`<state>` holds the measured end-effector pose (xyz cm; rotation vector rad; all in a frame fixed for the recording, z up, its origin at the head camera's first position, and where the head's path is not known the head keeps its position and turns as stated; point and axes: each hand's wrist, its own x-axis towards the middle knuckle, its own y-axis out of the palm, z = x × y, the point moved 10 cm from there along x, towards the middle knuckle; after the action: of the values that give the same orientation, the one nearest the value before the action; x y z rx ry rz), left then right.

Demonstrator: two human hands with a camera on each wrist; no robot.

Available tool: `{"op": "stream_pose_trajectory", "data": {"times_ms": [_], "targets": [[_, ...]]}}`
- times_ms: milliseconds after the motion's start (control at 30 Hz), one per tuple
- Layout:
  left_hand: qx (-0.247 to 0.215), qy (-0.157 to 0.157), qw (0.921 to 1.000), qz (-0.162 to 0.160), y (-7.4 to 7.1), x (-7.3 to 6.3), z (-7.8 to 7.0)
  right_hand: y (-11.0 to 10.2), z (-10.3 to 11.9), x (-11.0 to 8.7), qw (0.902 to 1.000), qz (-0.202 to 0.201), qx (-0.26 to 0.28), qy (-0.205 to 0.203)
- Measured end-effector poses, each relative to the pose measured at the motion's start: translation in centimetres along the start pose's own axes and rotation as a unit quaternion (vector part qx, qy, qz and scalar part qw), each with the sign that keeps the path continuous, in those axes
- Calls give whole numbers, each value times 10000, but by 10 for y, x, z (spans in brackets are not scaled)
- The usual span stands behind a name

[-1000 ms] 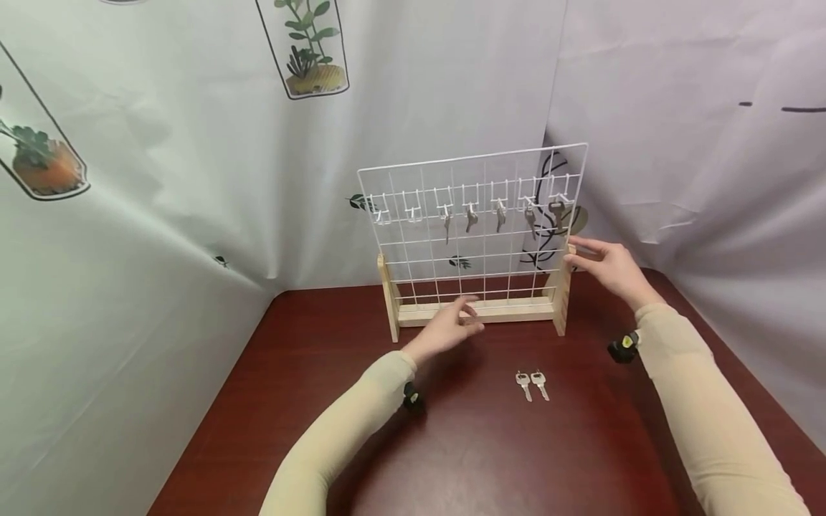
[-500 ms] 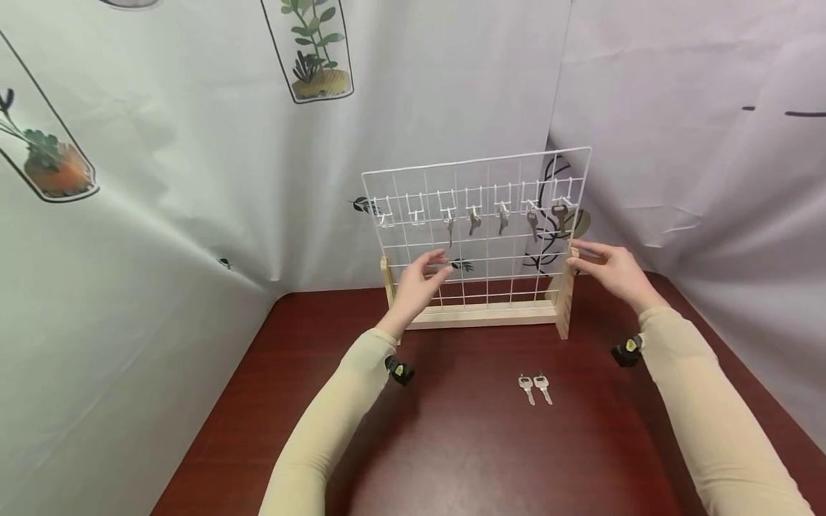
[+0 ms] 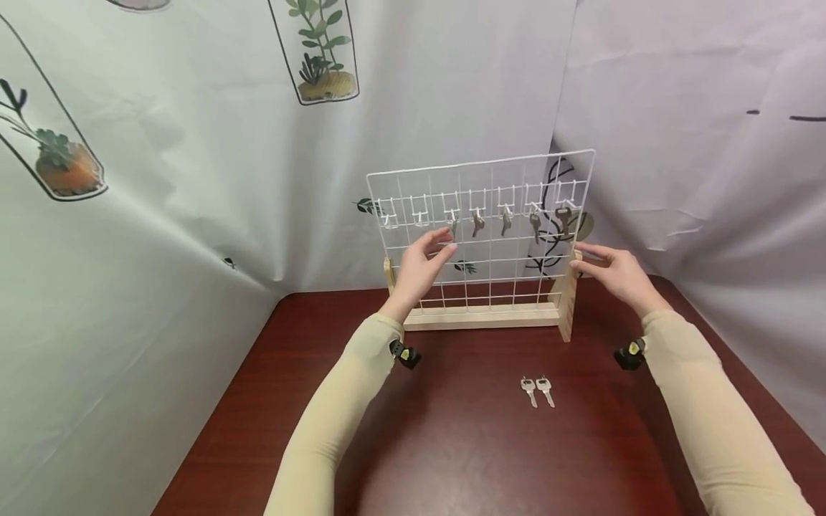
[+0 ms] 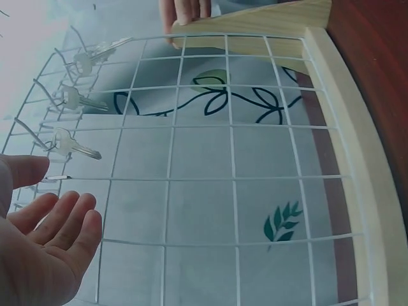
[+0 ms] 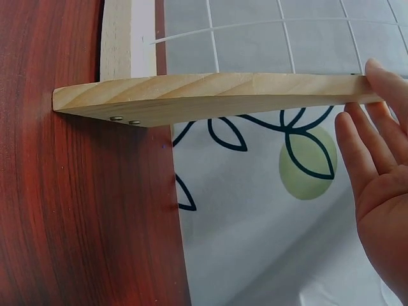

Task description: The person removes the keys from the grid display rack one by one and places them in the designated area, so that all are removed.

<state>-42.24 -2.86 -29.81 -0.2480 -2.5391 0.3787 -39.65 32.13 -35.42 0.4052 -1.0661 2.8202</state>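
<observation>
A white wire grid rack [image 3: 490, 261] stands in a wooden base, with several silver keys hanging from its row of hooks. My left hand [image 3: 422, 265] is raised in front of the leftmost hanging key [image 3: 453, 227]. In the left wrist view that key [image 4: 58, 177] shows edge-on between the thumb and the parted fingers [image 4: 92, 223]. My right hand [image 3: 613, 272] pinches the top of the rack's right wooden post [image 5: 236, 89], thumb on one face and fingers on the other. Two loose keys [image 3: 537, 392] lie side by side on the table.
Two hooks [image 3: 421, 219] at the rack's left end carry no keys. The dark red table [image 3: 464, 459] ends at a printed fabric backdrop [image 3: 452, 86] close behind the rack. Another wooden post [image 3: 389, 272] holds the grid's left side.
My left hand has risen from the rack's base, first up and left, then slightly right to the leftmost hanging key. My right hand stays at the right post.
</observation>
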Motion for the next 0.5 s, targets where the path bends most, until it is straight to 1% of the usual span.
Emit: {"op": "stream_pose_trajectory", "data": {"times_ms": [133, 267, 400, 500], "targets": [[-77, 93, 9999, -58, 2, 3, -5, 0, 1, -3, 10000, 22, -54, -40], [-6, 70, 9999, -75, 4, 3, -4, -1, 4, -5, 9998, 42, -101, -156], [-15, 75, 9998, -201, 1, 6, -7, -2, 5, -3, 9997, 14, -139, -208], [-24, 119, 9995, -283, -2, 10, -12, -4, 7, -2, 9996, -18, -173, -206]]}}
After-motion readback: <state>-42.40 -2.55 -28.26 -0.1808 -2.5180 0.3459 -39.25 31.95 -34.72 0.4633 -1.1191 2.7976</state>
